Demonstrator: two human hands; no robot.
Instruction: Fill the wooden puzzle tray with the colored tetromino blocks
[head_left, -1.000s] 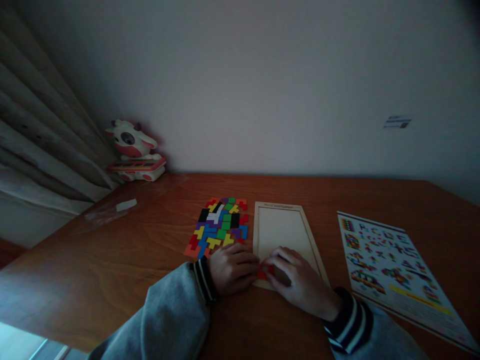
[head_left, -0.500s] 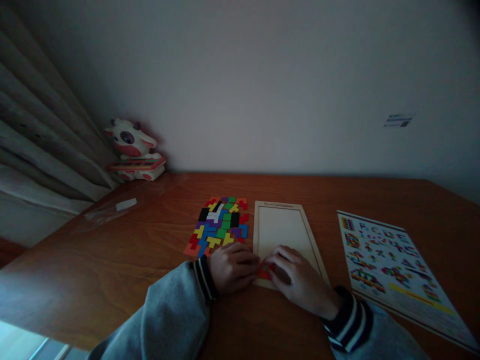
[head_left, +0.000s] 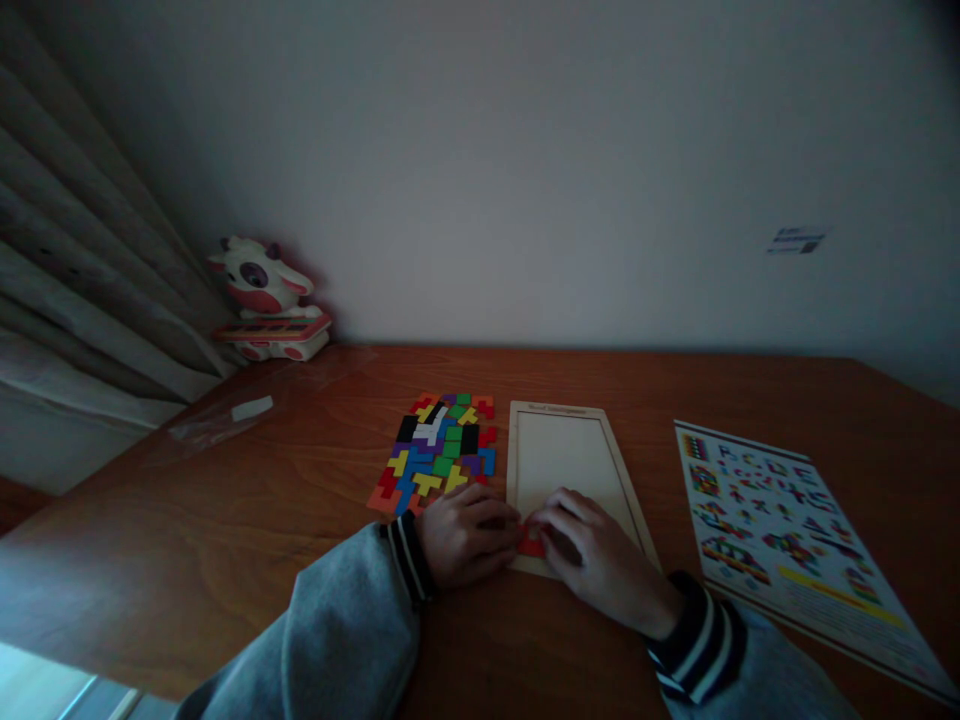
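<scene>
A red piece (head_left: 532,542) lies at the near left corner of the wooden tray (head_left: 566,408), between my two hands. The fingers of my right hand (head_left: 589,545) are bent together and touch its right side. My left hand (head_left: 469,535) rests at the tray's left edge with curled fingers, its fingertips at the piece's left side. Left of the tray, many flat coloured pieces (head_left: 452,449) lie packed together on the table, their near edge partly hidden by my left hand.
A printed sheet (head_left: 787,530) with coloured figures lies on the right of the wooden table (head_left: 300,480). At the back left stands a cow toy (head_left: 274,300). Clear plastic with a white label (head_left: 252,408) lies near the left edge, beside a curtain (head_left: 90,260).
My right fingertips have shifted very slightly, and more of the red piece shows between my hands. The left hand has hardly moved.
</scene>
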